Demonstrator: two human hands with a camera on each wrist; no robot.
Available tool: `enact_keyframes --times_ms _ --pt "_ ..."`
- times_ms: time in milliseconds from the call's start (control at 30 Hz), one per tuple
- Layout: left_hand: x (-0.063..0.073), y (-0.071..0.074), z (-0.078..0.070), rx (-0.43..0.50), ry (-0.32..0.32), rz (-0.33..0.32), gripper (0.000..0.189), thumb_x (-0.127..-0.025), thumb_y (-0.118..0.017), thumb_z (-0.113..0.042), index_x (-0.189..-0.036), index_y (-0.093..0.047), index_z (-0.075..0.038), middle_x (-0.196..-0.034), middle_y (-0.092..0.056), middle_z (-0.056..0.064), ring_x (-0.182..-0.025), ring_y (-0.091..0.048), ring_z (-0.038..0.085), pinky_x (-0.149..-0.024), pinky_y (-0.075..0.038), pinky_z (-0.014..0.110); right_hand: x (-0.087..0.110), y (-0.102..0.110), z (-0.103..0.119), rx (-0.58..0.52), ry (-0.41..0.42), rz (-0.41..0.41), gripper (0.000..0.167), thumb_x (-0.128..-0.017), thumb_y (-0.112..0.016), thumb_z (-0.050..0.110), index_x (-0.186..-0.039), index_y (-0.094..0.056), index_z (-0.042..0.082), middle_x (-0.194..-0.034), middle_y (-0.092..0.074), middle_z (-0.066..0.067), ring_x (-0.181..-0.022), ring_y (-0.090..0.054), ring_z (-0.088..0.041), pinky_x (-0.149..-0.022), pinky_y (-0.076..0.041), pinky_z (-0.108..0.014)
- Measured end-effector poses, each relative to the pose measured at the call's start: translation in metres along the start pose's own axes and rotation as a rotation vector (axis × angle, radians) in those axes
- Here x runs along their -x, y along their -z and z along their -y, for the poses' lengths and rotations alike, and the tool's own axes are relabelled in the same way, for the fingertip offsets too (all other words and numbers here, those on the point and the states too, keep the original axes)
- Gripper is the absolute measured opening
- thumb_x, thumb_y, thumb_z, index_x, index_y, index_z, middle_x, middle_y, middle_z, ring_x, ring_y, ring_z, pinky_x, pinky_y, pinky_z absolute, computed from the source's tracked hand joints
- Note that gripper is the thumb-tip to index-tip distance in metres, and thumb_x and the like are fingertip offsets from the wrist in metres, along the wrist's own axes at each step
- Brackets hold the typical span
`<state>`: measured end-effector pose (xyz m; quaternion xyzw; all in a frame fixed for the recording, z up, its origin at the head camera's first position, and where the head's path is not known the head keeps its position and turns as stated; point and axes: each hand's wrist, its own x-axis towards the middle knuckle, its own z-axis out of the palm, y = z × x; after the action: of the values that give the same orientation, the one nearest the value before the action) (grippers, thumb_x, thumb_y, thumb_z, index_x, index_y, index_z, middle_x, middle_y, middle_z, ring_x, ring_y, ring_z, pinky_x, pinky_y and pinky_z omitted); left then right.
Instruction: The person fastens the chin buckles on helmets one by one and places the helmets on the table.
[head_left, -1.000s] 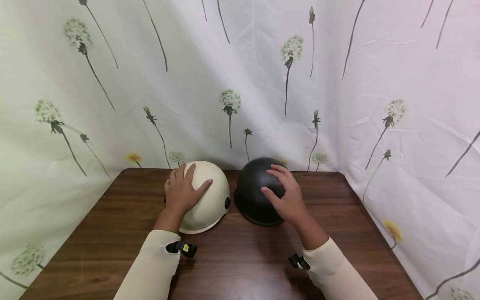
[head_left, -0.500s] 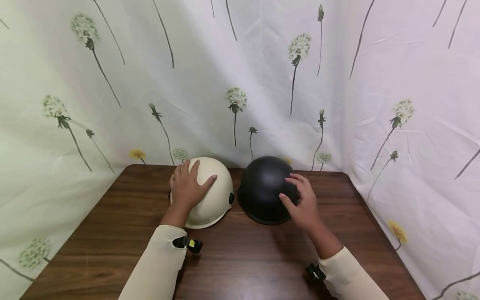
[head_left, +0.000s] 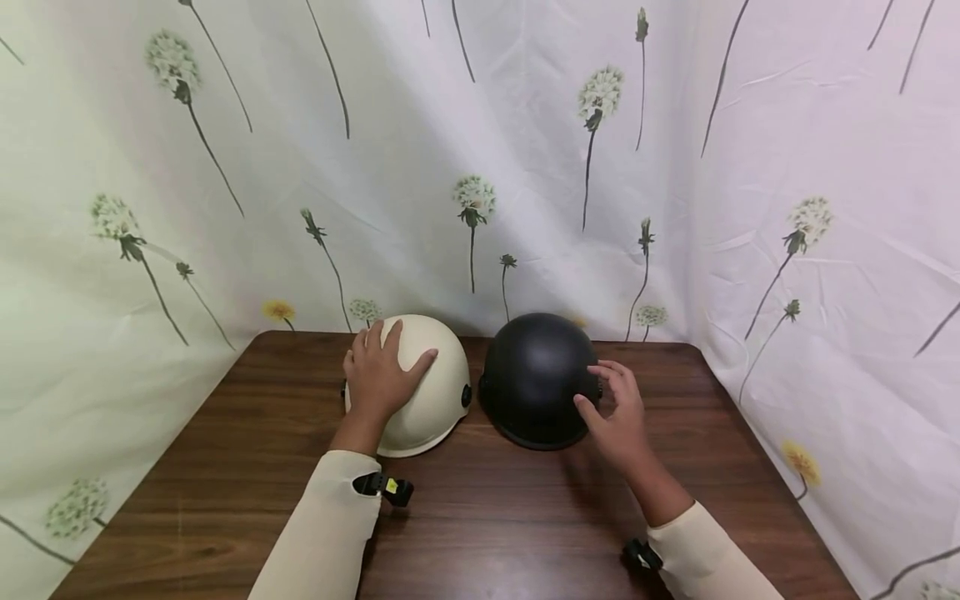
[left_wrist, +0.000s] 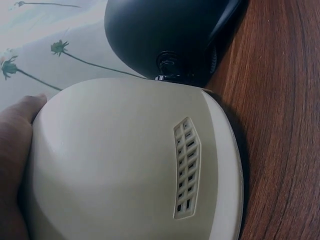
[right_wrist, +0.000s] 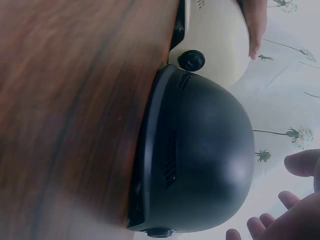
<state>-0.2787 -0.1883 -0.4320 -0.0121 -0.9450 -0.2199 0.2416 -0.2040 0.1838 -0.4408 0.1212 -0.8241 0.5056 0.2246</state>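
A cream helmet [head_left: 423, 400] with a round black side knob rests dome up on the table. My left hand [head_left: 378, 375] lies over its upper left side, fingers and thumb spread on the shell. In the left wrist view the shell shows a slotted vent [left_wrist: 187, 170] near its rim. Close on its right stands a black helmet [head_left: 536, 375], also dome up. My right hand [head_left: 621, 417] is at the black helmet's right side with fingers loosely bent. The right wrist view shows a gap between that hand [right_wrist: 295, 215] and the black shell.
Both helmets stand near the back of a dark wood-grain table [head_left: 480, 533]. A white cloth [head_left: 420, 150] printed with dandelions hangs behind the table and along its sides. Black straps with small devices [head_left: 397, 490] sit on both wrists.
My right hand has drawn off to the right, from over the black helmet's top to its right side. The left hand stays on the cream helmet. The head view has shifted slightly.
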Motion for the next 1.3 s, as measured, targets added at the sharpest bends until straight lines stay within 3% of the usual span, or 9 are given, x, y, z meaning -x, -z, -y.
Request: enact_keyframes --times_ms 400,700,900,967,1067,1167,1233,1300 --pt "0.000 -0.005 -0.001 0.000 0.009 -0.002 0.087 -0.093 -0.061 -0.070 -0.158 -0.046 -0.013 -0.163 -0.037 0.021 -0.149 -0.029 0.049 -0.112 -0.026 0.075 0.006 0.006 -0.015 0.034 -0.049 0.018 0.048 -0.096 -0.076 0.006 -0.140 -0.059 -0.003 -0.153 -0.043 -0.023 -0.141 -0.044 -0.042 -0.102 -0.044 -0.065" --pt "0.005 -0.007 0.008 0.100 -0.099 -0.169 0.077 -0.092 -0.070 -0.057 -0.150 -0.056 -0.009 -0.161 -0.036 0.025 -0.146 -0.033 0.051 -0.108 -0.026 0.075 0.003 0.008 -0.028 0.002 -0.113 0.013 0.047 -0.095 -0.077 0.004 -0.138 -0.059 -0.002 -0.153 -0.043 -0.021 -0.140 -0.045 -0.043 -0.099 -0.048 -0.067" --pt "0.010 -0.004 0.006 0.132 -0.151 -0.191 0.084 -0.092 -0.073 -0.054 -0.157 -0.048 -0.008 -0.161 -0.035 0.027 -0.146 -0.030 0.051 -0.110 -0.024 0.075 0.002 0.009 -0.025 -0.001 -0.144 0.035 0.049 -0.095 -0.075 0.002 -0.140 -0.057 -0.004 -0.155 -0.040 -0.024 -0.142 -0.042 -0.044 -0.099 -0.049 -0.069" --pt "0.013 -0.003 0.003 0.136 -0.166 -0.189 0.085 -0.092 -0.074 -0.053 -0.158 -0.046 -0.007 -0.162 -0.034 0.027 -0.147 -0.029 0.052 -0.111 -0.022 0.075 0.001 0.010 -0.022 -0.023 -0.166 0.059 0.050 -0.096 -0.074 0.000 -0.142 -0.055 -0.006 -0.157 -0.038 -0.026 -0.144 -0.040 -0.045 -0.100 -0.049 -0.067" --pt "0.019 -0.003 -0.005 0.158 -0.193 -0.181 0.086 -0.092 -0.075 -0.048 -0.159 -0.044 -0.006 -0.163 -0.031 0.028 -0.149 -0.025 0.052 -0.112 -0.019 0.076 0.001 0.010 -0.025 -0.066 -0.191 0.083 0.051 -0.097 -0.072 -0.001 -0.145 -0.053 -0.007 -0.158 -0.035 -0.028 -0.146 -0.037 -0.043 -0.099 -0.055 -0.051" --pt "0.024 -0.003 -0.016 0.166 -0.229 -0.161 0.086 -0.093 -0.075 -0.046 -0.161 -0.041 -0.005 -0.165 -0.027 0.029 -0.151 -0.021 0.053 -0.113 -0.017 0.076 -0.001 0.011 -0.043 -0.099 -0.199 0.097 0.052 -0.098 -0.073 0.003 -0.147 -0.054 -0.002 -0.161 -0.035 -0.024 -0.148 -0.035 -0.037 -0.097 -0.053 -0.041" --pt "0.027 -0.001 -0.026 0.172 -0.257 -0.145 0.085 -0.093 -0.074 -0.045 -0.161 -0.041 -0.005 -0.165 -0.026 0.030 -0.152 -0.021 0.054 -0.113 -0.016 0.076 -0.001 0.012 -0.047 -0.111 -0.203 0.113 0.051 -0.099 -0.072 0.007 -0.147 -0.054 0.002 -0.164 -0.034 -0.020 -0.150 -0.032 -0.036 -0.104 -0.049 -0.046" --pt "0.029 0.000 -0.037 0.181 -0.295 -0.146 0.083 -0.092 -0.076 -0.043 -0.159 -0.044 -0.004 -0.164 -0.027 0.031 -0.151 -0.022 0.054 -0.112 -0.018 0.076 -0.001 0.013 -0.049 -0.119 -0.205 0.134 0.050 -0.102 -0.070 0.011 -0.148 -0.054 0.005 -0.167 -0.031 -0.017 -0.154 -0.027 -0.037 -0.112 -0.038 -0.060"
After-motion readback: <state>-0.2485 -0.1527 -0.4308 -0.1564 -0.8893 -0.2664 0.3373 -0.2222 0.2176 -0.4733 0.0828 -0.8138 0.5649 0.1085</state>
